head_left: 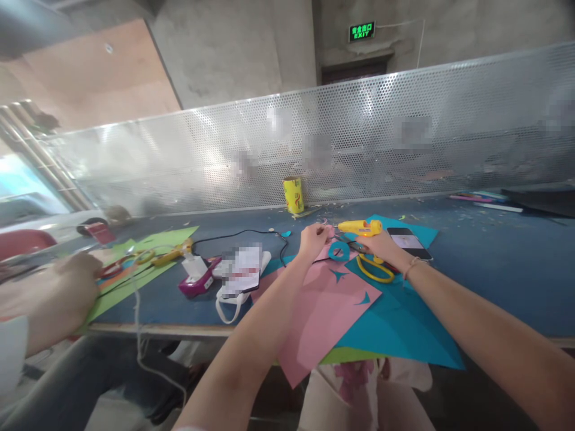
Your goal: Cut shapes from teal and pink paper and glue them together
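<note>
My left hand (315, 240) is closed in a pinch on a small pink piece of paper (330, 231) above the papers. The yellow glue gun (357, 227) points its nozzle left, close to that piece. My right hand (380, 245) is wrapped at the gun's rear, with the grip mostly hidden. Just below this hand are the yellow-handled scissors (376, 272), partly covered. A blue cut-out with a hole (332, 254) is between my hands. Under them lie a pink sheet (314, 317) and a larger blue sheet (404, 329).
A phone (408, 239) lies right of my right hand. Ahead stands a yellow cardboard tube (293, 195) before a perforated metal screen (215, 149). On the left are a purple power strip (197, 284), cords, a white device (242, 269) and a co-worker's arm (54, 293) over green paper (112, 305).
</note>
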### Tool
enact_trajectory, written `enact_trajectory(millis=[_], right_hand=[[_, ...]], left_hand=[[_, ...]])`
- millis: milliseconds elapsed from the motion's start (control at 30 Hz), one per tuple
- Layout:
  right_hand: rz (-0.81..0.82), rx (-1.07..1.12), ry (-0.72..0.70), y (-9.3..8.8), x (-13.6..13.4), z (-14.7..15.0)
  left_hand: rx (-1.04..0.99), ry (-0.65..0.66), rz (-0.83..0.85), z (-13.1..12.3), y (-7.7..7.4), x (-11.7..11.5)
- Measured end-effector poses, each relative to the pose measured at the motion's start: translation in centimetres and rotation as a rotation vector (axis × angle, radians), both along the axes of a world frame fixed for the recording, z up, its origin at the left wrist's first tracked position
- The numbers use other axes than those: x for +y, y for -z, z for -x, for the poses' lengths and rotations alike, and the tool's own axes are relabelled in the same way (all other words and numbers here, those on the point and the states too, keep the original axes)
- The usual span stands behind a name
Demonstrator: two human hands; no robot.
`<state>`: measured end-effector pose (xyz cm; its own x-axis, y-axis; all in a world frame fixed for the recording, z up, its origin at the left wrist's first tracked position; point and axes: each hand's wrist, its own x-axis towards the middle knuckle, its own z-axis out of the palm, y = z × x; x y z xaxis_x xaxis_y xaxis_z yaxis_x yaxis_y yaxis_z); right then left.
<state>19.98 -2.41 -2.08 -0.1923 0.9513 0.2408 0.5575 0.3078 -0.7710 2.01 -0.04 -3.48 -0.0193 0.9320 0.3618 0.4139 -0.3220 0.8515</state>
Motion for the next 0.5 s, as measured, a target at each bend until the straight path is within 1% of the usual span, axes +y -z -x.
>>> enact_trajectory(millis=[100,200,500], right_hand=[[-0.026,-0.032,0.019,0.1,0.04,0.04],[-0.033,-0.02,0.014,0.39,0.09,0.03],[0.051,-0.004,0.065,0.6,0.25,0.01]], left_hand=[[0.004,0.002,0.006,0.09,0.08,0.1],[0.019,0.008,-0.011,0.18,0.23,0.23],[0.02,0.004,-0.007,0.19,0.45,0.58]])
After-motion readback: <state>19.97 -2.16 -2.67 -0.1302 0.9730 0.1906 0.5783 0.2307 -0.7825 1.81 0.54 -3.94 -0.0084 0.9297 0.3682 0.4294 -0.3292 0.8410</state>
